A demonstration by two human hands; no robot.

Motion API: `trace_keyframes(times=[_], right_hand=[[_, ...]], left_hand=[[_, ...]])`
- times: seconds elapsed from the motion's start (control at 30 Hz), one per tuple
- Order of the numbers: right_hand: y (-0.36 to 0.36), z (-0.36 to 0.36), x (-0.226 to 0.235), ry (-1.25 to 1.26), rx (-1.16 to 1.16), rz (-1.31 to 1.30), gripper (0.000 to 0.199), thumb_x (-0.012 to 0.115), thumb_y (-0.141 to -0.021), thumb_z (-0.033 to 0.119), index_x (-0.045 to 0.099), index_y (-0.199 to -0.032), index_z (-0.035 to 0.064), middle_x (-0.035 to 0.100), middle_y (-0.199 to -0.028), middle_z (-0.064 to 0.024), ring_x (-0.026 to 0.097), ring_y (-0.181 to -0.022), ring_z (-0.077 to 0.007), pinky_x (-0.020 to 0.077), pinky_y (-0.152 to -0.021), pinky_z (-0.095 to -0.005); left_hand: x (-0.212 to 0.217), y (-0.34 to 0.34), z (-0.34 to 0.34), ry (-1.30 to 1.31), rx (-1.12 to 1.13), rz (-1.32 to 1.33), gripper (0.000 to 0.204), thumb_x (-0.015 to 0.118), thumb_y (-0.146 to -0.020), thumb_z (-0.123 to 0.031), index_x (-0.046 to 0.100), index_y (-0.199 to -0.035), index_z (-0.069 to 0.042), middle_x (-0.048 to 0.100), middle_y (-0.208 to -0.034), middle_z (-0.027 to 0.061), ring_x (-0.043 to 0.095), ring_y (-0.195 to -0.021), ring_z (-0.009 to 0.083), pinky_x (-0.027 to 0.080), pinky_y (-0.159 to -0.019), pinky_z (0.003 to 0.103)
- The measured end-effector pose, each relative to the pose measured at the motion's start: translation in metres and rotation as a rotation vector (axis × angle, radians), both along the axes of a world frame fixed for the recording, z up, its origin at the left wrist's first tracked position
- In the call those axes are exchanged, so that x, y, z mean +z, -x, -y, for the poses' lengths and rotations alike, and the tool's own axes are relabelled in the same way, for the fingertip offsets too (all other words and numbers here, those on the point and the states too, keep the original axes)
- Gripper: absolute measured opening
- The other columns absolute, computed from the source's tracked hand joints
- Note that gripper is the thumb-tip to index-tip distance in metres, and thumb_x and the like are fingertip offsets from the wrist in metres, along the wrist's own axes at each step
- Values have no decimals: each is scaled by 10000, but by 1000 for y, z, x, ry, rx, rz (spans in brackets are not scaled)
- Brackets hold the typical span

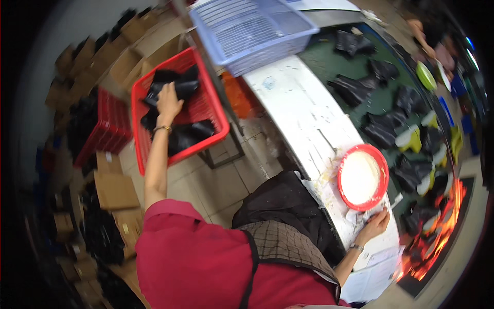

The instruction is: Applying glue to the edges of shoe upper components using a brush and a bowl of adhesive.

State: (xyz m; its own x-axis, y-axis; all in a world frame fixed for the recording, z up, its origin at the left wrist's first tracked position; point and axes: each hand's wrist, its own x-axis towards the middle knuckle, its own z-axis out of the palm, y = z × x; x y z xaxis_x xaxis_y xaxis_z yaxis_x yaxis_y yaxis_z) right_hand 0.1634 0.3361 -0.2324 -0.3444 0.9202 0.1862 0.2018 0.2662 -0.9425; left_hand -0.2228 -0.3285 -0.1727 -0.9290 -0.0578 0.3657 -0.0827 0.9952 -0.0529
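Note:
My left hand (169,105) reaches into a red plastic basket (222,119) on the left. Its fingers are stretched over a black leather piece (186,85), apparently a shoe upper, and touch it. Another black leather piece (193,135) lies nearer me in the same basket. My right hand (378,222) rests low over the white bench at the right, its fingers drawn together. What they hold, if anything, is too small to make out. Just beyond that hand stands a red bowl (385,177) of thick white paste (360,177).
A blue plastic crate (236,64) sits at the white bench's (309,116) far end. Beyond the bench, a green conveyor (329,67) carries several black uppers and yellow-green shoe forms. Orange glow (442,232) shows at its near end. Cardboard boxes (116,190) and a second red basket (105,121) stand left.

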Motion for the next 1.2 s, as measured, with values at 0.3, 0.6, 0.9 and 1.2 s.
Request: trace_keyframes(times=[0.3, 0.6, 0.9, 1.2], right_hand=[[1, -8, -6, 56, -13, -106, 221, 589, -1050, 230, 692, -1069, 36, 527, -696, 59, 417, -537, -19, 316, -450, -208], [-10, -5, -1, 114, -68, -155, 246, 575, -1052, 229, 693, -1104, 20, 569, -716, 34, 450, -530, -24, 351, -453, -206], [-10, -1, 62, -216, 145, -15, 215, 633, -997, 200, 738, -1092, 37, 623, -809, -13, 573, -644, -131, 467, -586, -282], [7, 20, 124, -797, 341, 678, 163, 727, -867, 256, 770, -950, 122, 640, -854, -49, 649, -870, -261, 529, -708, -401]], left_hand=[[-32, 27, 38, 321, -170, 123, 903, 941, -606, -276, 473, -1360, -108, 605, -1258, 89, 564, -1234, 284, 355, -1121, 526], [109, -54, -125, -777, -540, -317, 691, 738, -923, -262, 440, -1431, 98, 598, -1325, 257, 602, -1189, 332, 459, -1026, 428], [91, -100, -326, -1767, -675, 1172, 490, 475, -1010, -461, 648, -1089, -10, 655, -798, 80, 639, -706, 181, 510, -620, 292], [126, -134, -403, -1022, -1081, 1183, 335, 709, -946, -147, 663, -1199, 68, 722, -1021, 50, 640, -907, 99, 533, -807, 268]])
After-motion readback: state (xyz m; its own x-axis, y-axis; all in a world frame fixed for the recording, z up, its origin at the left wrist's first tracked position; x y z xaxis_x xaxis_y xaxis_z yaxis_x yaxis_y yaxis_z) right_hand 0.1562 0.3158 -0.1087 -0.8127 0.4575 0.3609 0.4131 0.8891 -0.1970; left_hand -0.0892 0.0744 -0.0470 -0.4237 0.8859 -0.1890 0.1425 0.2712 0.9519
